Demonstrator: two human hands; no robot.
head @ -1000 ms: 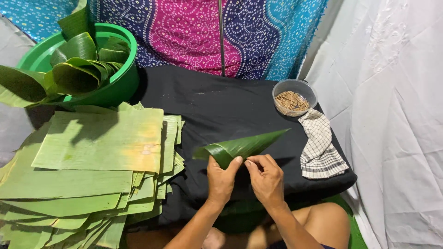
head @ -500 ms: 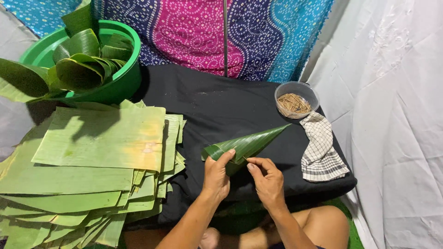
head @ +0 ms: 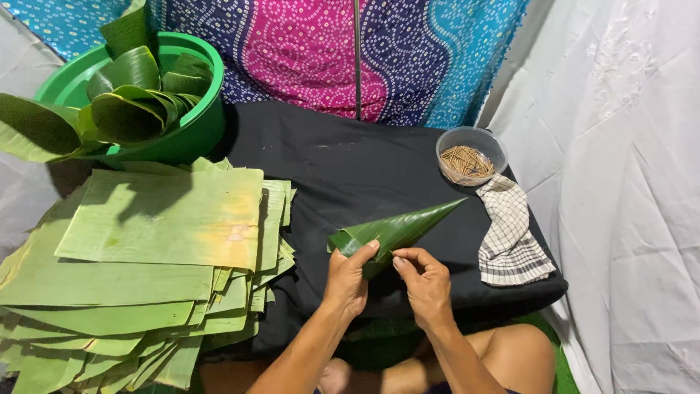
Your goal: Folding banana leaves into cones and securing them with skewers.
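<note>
A round green plastic basin sits at the top left, filled with rolled banana-leaf cones. Below it lies a thick stack of flat cut banana-leaf sheets. On the black cloth, a small clear bowl of thin wooden sticks stands just beside a crumpled checked white cloth.

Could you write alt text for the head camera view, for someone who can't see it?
Two hands, left hand and right hand, hold a banana-leaf cone over a black cloth. Left lies a stack of cut leaves and a green basin of cones.
</note>
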